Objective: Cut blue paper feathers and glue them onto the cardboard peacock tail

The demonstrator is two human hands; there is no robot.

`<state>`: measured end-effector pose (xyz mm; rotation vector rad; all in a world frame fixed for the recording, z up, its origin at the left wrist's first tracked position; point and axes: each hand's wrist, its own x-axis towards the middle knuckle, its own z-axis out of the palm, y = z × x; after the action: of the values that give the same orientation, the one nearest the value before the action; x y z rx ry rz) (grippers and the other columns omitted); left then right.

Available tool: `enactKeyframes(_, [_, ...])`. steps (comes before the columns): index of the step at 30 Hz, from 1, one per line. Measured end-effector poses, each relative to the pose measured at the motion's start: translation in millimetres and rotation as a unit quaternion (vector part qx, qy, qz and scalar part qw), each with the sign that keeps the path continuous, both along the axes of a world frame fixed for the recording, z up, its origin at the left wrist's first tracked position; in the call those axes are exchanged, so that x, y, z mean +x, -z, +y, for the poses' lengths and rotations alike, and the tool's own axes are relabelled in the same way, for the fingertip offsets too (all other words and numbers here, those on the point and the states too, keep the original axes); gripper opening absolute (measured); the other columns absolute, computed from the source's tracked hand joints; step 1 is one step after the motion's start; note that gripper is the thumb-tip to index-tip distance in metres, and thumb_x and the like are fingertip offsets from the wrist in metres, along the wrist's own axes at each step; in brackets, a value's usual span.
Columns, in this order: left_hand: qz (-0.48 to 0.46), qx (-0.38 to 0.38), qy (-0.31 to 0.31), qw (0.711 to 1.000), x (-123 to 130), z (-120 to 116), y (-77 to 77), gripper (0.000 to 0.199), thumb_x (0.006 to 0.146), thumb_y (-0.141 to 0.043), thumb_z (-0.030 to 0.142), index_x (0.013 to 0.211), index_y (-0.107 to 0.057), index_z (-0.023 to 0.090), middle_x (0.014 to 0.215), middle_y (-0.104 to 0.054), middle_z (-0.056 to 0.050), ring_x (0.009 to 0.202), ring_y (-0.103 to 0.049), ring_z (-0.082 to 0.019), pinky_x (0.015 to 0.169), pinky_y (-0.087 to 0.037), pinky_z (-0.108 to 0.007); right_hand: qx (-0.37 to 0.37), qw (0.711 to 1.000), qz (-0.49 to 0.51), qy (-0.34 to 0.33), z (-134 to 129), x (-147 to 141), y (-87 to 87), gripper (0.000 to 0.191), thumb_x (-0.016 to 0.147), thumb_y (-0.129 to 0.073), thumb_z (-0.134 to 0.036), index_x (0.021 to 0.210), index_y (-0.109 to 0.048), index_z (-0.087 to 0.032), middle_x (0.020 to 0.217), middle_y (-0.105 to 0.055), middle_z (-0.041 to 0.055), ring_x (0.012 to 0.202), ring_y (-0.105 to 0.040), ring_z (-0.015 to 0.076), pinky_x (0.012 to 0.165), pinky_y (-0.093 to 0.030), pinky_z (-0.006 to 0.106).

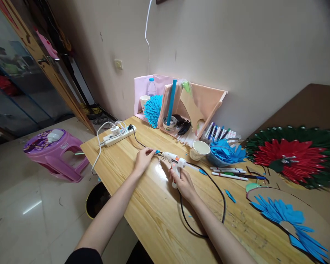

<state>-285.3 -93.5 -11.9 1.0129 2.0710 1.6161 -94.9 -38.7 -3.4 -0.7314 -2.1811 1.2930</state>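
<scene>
My right hand [183, 181] is wrapped round the handle of a white hot glue gun [172, 161], its nozzle pointing left. Just left of the nozzle, my left hand [145, 158] pinches a small blue petal [157, 151] between its fingertips. The gun's tip is close to the petal; whether they touch is too small to tell. A black cable [224, 200] loops over the wooden table [154, 223] around my right forearm. At the right, a cardboard piece [313, 214] bears blue petals [282, 211], and a loose blue petal [230, 196] lies left of it.
A white power strip [119, 136] sits at the table's far left corner. Behind my hands are a paper cup [200, 150], a bowl of blue petals [227, 153], markers [229, 176] and open boxes [209, 96]. A pink stool [57, 156] stands left; a red-green flower piece [294, 157] lies right.
</scene>
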Motion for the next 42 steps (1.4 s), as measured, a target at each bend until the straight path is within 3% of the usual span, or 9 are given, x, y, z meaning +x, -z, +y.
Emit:
enactKeyframes(6, [0.003, -0.009, 0.009, 1.0, 5, 0, -4.0, 0.019, 0.072, -0.057, 0.031, 0.076, -0.066, 0.014, 0.076, -0.068, -0.006, 0.071, -0.062, -0.017, 0.069, -0.047, -0.026, 0.017, 1.0, -0.019, -0.005, 2, 0, 1.8, 0.037, 0.085, -0.038, -0.038, 0.057, -0.051, -0.017, 0.06, -0.056, -0.0001, 0.062, -0.053, 0.0141, 0.063, -0.038, 0.022])
enactKeyframes(30, [-0.021, 0.003, 0.005, 1.0, 4, 0, -1.6, 0.021, 0.07, -0.059, 0.033, 0.075, -0.066, 0.014, 0.075, -0.068, -0.006, 0.07, -0.062, -0.017, 0.068, -0.048, -0.027, 0.003, 1.0, -0.015, -0.005, 1, 0, 1.4, 0.036, 0.085, -0.038, -0.039, 0.058, -0.05, -0.018, 0.057, -0.053, -0.0012, 0.058, -0.05, 0.0144, 0.061, -0.037, 0.024])
enactKeyframes(38, [-0.06, 0.018, -0.005, 0.998, -1, 1, 0.3, 0.024, 0.067, -0.061, 0.035, 0.075, -0.066, 0.013, 0.076, -0.068, -0.007, 0.07, -0.063, -0.017, 0.068, -0.049, -0.027, -0.023, 0.999, 0.022, 0.03, 1, 0, 2.0, 0.029, 0.084, -0.04, -0.039, 0.078, -0.058, -0.017, 0.066, -0.06, 0.0007, 0.065, -0.055, 0.0159, 0.067, -0.041, 0.026])
enactKeyframes(42, [-0.077, 0.022, -0.011, 0.997, -8, 0, -2.1, 0.03, 0.064, -0.063, 0.04, 0.076, -0.066, 0.012, 0.072, -0.068, -0.008, 0.067, -0.063, -0.018, 0.066, -0.05, -0.028, -0.01, 0.997, 0.037, 0.07, 13, -10, -2.6, 0.031, 0.085, -0.037, -0.041, 0.086, -0.058, -0.018, 0.07, -0.062, 0.0015, 0.062, -0.055, 0.0155, 0.064, -0.042, 0.026])
